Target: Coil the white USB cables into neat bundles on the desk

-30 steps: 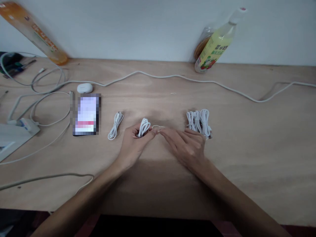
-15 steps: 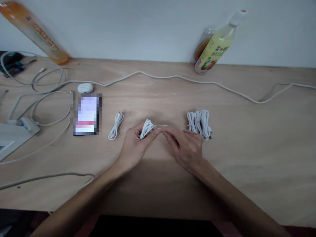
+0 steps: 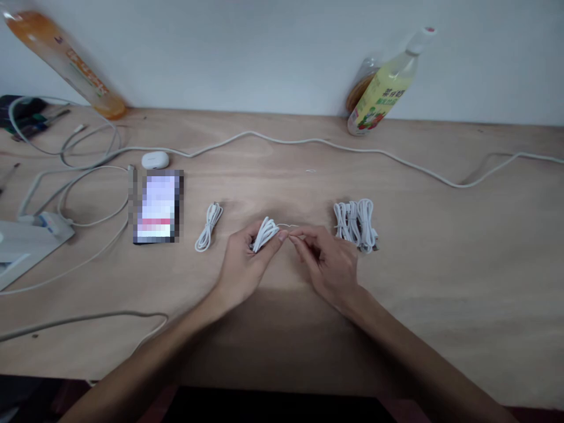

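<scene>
Holding a white cable coil (image 3: 265, 234) in the left grip (image 3: 241, 257), cupped, with the thumb along the near side. Pinching a thin white tie (image 3: 287, 225) with the right grip (image 3: 333, 259), fingertips closed, just beside the left thumb tip. Can't tell the exact amount of tie hidden in that pinch.

Would hold the coil snug but uncrushed on the left, and leave the fine work to just the fingertips on the right. Honestly best to pull gently and evenly, to avoid snapping the tie or splaying the loops. Might help to rest both wrists, too.

Going outward, see a bundled cable (image 3: 208, 227) on the worktop (image 3: 264, 188) to the left, apart from the coil, and a cluster of bundled cables (image 3: 365, 220) just past the right grip. Also spot a small pale loop (image 3: 311, 171) farther back. Beyond that, notice a phone (image 3: 155, 205), a white case (image 3: 155, 160), a long cable (image 3: 317, 140) running across, plus an orange bottle (image 3: 74, 67) and a yellow bottle (image 3: 382, 94) by the wall (image 3: 242, 59).
</scene>
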Action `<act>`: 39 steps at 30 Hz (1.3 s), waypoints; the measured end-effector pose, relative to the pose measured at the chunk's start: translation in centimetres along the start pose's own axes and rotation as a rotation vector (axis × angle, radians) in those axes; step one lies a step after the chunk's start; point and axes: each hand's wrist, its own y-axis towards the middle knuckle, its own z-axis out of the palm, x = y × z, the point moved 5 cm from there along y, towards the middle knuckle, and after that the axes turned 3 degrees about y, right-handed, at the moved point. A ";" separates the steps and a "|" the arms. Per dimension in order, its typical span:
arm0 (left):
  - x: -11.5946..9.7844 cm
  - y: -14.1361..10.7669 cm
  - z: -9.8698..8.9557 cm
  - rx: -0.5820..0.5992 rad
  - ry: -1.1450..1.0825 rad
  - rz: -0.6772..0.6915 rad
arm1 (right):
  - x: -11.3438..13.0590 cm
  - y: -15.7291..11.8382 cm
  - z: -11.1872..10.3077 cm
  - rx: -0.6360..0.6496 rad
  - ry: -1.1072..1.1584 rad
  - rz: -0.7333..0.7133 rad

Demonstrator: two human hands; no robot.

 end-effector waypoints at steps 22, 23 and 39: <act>-0.2 0.1 0.0 -0.013 -0.030 0.026 | 0.0 -0.3 0.6 -0.043 0.444 0.379; -0.2 0.2 0.0 -0.016 -0.028 0.023 | 0.0 -0.3 0.6 -0.047 0.434 0.376; 0.1 0.1 -0.2 -0.058 -0.025 0.002 | -0.2 -0.1 1.2 -0.042 0.734 0.576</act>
